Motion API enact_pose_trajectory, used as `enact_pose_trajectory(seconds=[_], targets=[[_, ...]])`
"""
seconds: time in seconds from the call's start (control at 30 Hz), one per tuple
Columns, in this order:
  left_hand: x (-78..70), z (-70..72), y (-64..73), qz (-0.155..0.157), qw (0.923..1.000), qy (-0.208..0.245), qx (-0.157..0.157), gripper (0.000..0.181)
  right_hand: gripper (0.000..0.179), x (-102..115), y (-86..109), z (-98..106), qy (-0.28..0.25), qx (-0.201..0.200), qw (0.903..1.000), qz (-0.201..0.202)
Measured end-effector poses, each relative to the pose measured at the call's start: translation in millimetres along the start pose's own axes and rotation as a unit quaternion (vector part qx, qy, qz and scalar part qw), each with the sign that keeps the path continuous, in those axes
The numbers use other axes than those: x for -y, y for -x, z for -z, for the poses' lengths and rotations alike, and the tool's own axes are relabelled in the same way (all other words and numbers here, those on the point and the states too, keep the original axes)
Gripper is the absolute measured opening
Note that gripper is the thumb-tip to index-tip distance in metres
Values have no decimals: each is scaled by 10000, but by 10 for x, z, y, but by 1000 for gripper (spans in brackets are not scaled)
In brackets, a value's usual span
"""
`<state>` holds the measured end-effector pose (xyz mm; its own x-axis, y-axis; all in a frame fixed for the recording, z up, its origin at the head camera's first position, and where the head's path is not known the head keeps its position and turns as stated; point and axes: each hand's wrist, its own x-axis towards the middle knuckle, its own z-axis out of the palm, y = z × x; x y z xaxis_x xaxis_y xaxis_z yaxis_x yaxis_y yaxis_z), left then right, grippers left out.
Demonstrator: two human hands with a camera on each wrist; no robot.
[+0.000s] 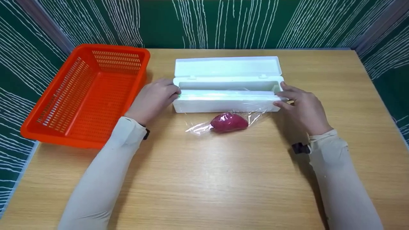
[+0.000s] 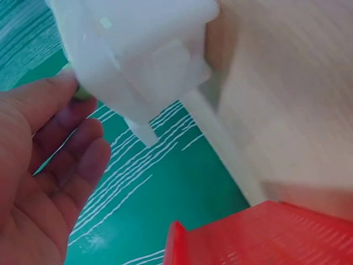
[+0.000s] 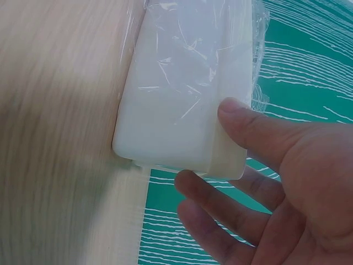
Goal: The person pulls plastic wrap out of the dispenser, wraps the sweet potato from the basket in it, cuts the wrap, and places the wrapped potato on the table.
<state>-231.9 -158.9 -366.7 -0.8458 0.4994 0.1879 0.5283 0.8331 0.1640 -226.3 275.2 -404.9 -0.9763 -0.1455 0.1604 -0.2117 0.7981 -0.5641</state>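
Observation:
A white cling film dispenser (image 1: 204, 106) lies lengthwise across the table, its lid (image 1: 227, 67) tipped back. My left hand (image 1: 156, 99) is at its left end, thumb and index finger pinching a small green tab (image 2: 83, 94) on the edge; the other fingers curl loosely. At the other end my right hand (image 1: 305, 108) grips the dispenser, thumb on the film-covered front and fingers round the end. Clear film (image 1: 199, 128) hangs over the front onto the table. A purplish-red sweet potato (image 1: 228, 123) sits against the dispenser's front, with film around it.
An orange plastic basket (image 1: 107, 105) stands at the left, close by my left forearm. The wooden table (image 1: 217, 182) ends at the back against a green wall (image 1: 159, 25) with white streaks.

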Motion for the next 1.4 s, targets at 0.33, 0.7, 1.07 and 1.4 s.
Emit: enact_pose_trajectory(seconds=[0.33,0.7,1.07,1.4], targets=[[13,-64,37,278,9977,448,-414,22,44,-8,-1,24,20,88,9999,51],[-395,-178,131,-8,9832,768,-1656,18,43,12,15,19,62,118,9999,8],[-1104,-524,106,-977,9893,633,-880,18,45,18,21,38,-23,212,9998,-42],[-1169,-659,39,-790,9944,406,-569,25,50,12,18,66,-200,503,9984,-150]])
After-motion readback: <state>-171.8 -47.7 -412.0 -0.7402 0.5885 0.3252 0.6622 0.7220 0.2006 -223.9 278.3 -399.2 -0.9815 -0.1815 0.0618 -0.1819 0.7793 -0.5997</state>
